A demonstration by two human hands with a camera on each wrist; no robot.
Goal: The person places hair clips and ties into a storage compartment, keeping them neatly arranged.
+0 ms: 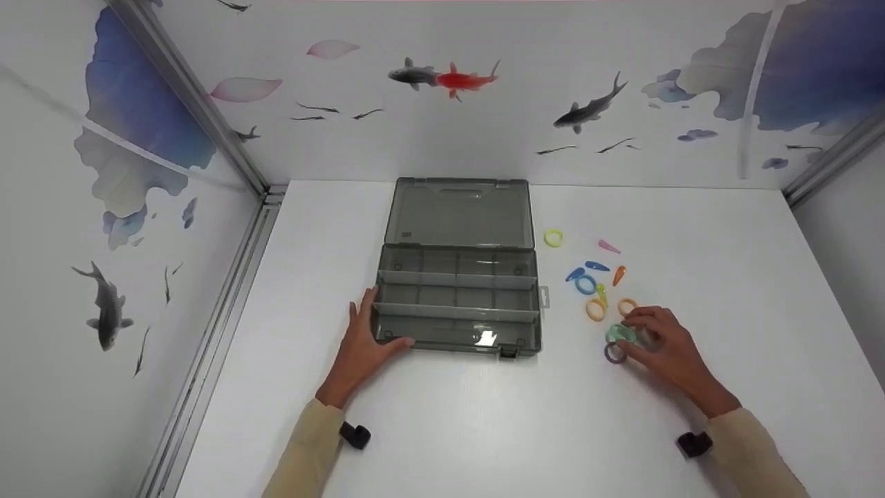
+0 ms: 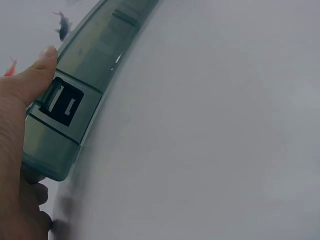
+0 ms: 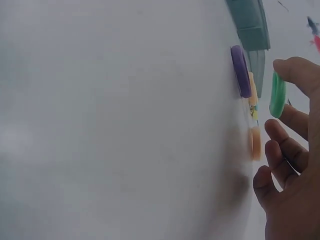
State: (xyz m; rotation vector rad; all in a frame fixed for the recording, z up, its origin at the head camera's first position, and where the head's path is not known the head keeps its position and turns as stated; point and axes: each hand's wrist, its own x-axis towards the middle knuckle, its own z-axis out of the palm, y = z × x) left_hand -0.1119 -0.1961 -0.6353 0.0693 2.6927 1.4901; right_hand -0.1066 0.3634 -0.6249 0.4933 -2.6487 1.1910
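Observation:
A translucent grey plastic compartment box (image 1: 456,297) sits on the white table, its lid (image 1: 460,211) swung back. My left hand (image 1: 363,346) grips its front left corner, thumb over the front edge by a latch (image 2: 62,101) and fingers along the left side. To the right of the box, my right hand (image 1: 664,342) pinches a green hair tie (image 3: 278,95) between thumb and index finger, the other fingers loosely bent. A purple hair tie (image 1: 615,353) lies just below it on the table. An orange hair tie (image 1: 628,306) is beside the right fingertips.
Between box and right hand lie another orange hair tie (image 1: 596,310), a blue hair tie (image 1: 585,285), a yellow hair tie (image 1: 554,238) and several small hair clips, among them a pink clip (image 1: 609,246) and an orange clip (image 1: 619,275). Walls with painted fish enclose the table.

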